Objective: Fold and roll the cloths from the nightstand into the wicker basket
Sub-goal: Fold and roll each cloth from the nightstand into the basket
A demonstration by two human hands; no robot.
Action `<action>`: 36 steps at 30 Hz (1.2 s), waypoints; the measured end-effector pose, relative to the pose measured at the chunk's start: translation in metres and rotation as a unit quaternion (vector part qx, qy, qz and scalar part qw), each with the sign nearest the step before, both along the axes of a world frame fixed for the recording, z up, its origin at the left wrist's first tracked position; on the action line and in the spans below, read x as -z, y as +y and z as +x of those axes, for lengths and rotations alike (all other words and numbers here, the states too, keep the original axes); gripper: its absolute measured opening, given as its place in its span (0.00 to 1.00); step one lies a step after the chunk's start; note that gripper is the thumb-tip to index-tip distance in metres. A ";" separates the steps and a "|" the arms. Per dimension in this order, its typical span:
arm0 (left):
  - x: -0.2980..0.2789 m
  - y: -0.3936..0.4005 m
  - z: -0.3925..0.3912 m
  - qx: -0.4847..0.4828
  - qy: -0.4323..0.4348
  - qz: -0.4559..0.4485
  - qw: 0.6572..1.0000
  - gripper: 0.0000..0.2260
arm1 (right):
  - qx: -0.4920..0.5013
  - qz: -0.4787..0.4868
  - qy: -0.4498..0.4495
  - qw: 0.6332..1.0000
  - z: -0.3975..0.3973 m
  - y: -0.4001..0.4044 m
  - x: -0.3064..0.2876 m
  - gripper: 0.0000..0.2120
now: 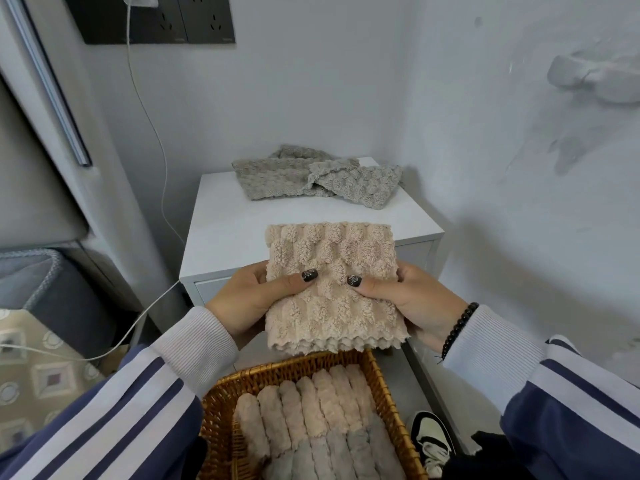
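A folded beige fluffy cloth (330, 261) is held flat in the air between both hands, above the near edge of the white nightstand (221, 230). My left hand (252, 299) grips its left side with the thumb on top. My right hand (408, 299) grips its right side the same way. Grey cloths (311, 178) lie crumpled at the back of the nightstand. Below my hands sits the wicker basket (384, 386), holding several rolled beige cloths (311, 407) and rolled grey cloths (332, 455) in rows.
A white cable (152, 126) hangs from a dark wall socket panel (156, 19) down past the nightstand's left side. A bed edge (38, 271) is at the left. A shoe (433, 438) rests on the floor right of the basket. Walls close in behind and at the right.
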State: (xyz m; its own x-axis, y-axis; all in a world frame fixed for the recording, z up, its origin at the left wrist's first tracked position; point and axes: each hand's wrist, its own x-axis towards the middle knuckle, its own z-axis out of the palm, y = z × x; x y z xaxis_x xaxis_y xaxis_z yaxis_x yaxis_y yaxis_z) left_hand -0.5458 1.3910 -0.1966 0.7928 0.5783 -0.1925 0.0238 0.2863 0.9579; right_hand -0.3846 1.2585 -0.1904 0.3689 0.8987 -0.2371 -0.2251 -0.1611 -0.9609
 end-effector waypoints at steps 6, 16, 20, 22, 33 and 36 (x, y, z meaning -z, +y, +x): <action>0.003 0.010 -0.003 0.045 -0.019 -0.002 0.999 0.24 | 0.001 0.024 0.112 0.993 0.011 -0.005 -0.006 0.19; -0.001 0.012 -0.005 0.087 -0.191 -0.077 0.975 0.26 | -0.046 0.136 0.243 0.959 0.023 0.000 -0.011 0.43; -0.004 0.015 -0.007 0.080 -0.205 -0.074 0.973 0.24 | -0.033 0.151 0.239 0.959 0.021 -0.001 -0.019 0.28; -0.009 0.012 -0.008 0.061 -0.201 -0.073 0.975 0.19 | -0.018 0.150 0.236 0.960 0.016 -0.002 -0.025 0.22; -0.005 0.012 -0.015 0.014 -0.062 -0.052 0.997 0.07 | -0.025 0.038 -0.029 0.999 0.015 -0.001 -0.013 0.14; 0.006 0.013 -0.014 0.026 -0.013 0.037 0.999 0.18 | -0.040 0.014 -0.148 0.988 0.009 0.002 -0.005 0.15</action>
